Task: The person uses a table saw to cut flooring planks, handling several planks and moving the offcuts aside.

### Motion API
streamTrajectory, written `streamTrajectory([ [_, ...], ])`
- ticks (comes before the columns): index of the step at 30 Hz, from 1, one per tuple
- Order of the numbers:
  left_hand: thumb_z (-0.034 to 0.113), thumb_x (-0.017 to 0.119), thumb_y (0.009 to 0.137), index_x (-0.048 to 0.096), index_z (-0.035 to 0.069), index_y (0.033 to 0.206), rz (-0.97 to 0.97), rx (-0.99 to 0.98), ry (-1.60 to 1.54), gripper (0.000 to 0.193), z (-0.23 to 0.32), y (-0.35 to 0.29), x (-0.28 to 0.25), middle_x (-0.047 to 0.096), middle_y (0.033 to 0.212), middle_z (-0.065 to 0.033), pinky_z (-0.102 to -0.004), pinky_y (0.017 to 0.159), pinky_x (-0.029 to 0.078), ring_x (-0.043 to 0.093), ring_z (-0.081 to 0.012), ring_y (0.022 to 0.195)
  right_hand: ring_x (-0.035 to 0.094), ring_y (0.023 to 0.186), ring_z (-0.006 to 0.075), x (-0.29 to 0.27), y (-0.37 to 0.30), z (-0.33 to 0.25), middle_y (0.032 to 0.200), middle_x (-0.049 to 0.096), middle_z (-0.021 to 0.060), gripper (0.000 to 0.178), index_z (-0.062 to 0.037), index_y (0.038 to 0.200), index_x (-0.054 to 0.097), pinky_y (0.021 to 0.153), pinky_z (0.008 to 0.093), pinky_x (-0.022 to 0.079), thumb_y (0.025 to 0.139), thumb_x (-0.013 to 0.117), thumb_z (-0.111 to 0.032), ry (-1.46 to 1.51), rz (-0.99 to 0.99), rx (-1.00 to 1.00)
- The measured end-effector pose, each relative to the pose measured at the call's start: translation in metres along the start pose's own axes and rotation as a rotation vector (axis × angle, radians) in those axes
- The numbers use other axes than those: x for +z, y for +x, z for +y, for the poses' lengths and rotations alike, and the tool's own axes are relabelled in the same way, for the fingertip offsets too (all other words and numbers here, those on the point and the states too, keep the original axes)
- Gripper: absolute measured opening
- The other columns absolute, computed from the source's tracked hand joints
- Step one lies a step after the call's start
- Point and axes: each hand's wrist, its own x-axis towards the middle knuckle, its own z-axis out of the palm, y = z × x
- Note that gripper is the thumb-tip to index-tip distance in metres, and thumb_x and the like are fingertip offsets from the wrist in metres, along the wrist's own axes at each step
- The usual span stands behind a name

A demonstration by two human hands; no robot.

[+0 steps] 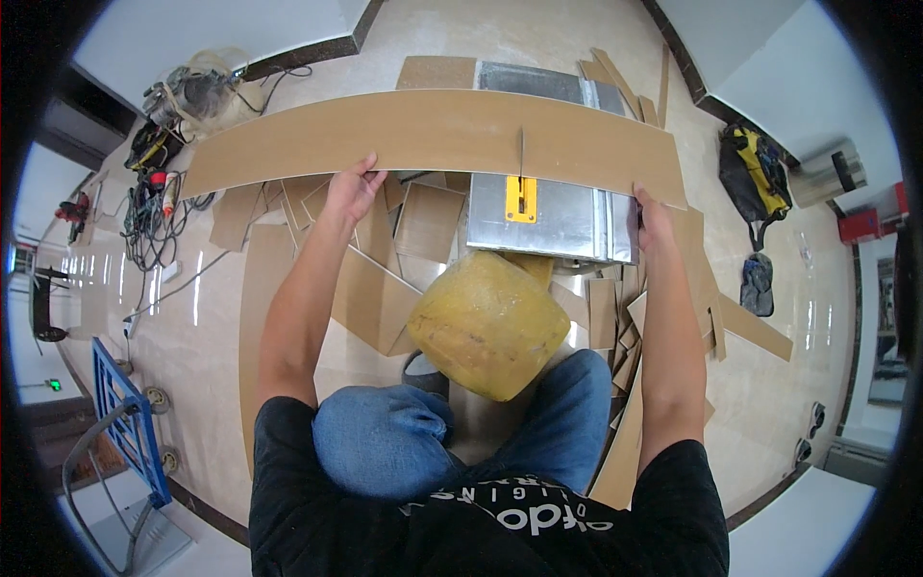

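Note:
A long tan board (433, 135) lies across a metal-topped table saw (486, 213), its ends reaching past both sides. The saw blade (522, 146) rises through the board, just behind the yellow blade insert (521, 199). My left hand (356, 189) grips the board's near edge left of the saw, thumb on top. At the board's near right corner, my right hand (655, 219) holds the edge with fingers closed; part of that grip is hidden. Between my knees and the saw stands a bulky yellow rounded thing (488, 327), whose kind I cannot tell.
Tan offcuts (380, 298) lie under and around the saw. To the left are tangled cables (154, 226), a metal machine with a hose (192, 93) and a blue trolley (130, 413). A black and yellow tool bag (755, 173) sits at the right.

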Motion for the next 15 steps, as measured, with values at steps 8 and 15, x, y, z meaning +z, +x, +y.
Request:
streamTrajectory([
  [8,0.006,0.061,0.095,0.057,0.009,0.114,0.002,-0.026,-0.012,0.020,0.001,-0.006,-0.012,0.064,0.107,-0.0037,-0.0333,0.086,0.056,0.063,-0.0170,0.095,0.062,0.102,0.0252,-0.004,-0.013,0.003,0.119,0.062,0.0144,0.043,0.0061,0.126,0.053,0.086,0.0378,0.052,0.090,0.069,-0.011,0.028,-0.043,0.018],
  [15,0.010,0.063,0.094,0.059,0.008,0.108,0.008,-0.009,-0.009,0.015,-0.004,-0.027,0.002,0.064,0.100,-0.0029,-0.0269,0.076,0.059,0.063,-0.0144,0.091,0.064,0.090,0.0214,-0.015,-0.020,0.004,0.105,0.065,0.0110,0.031,0.0031,0.117,0.057,0.078,0.0354,0.055,0.093,0.067,-0.014,-0.053,0.023,0.028],
])
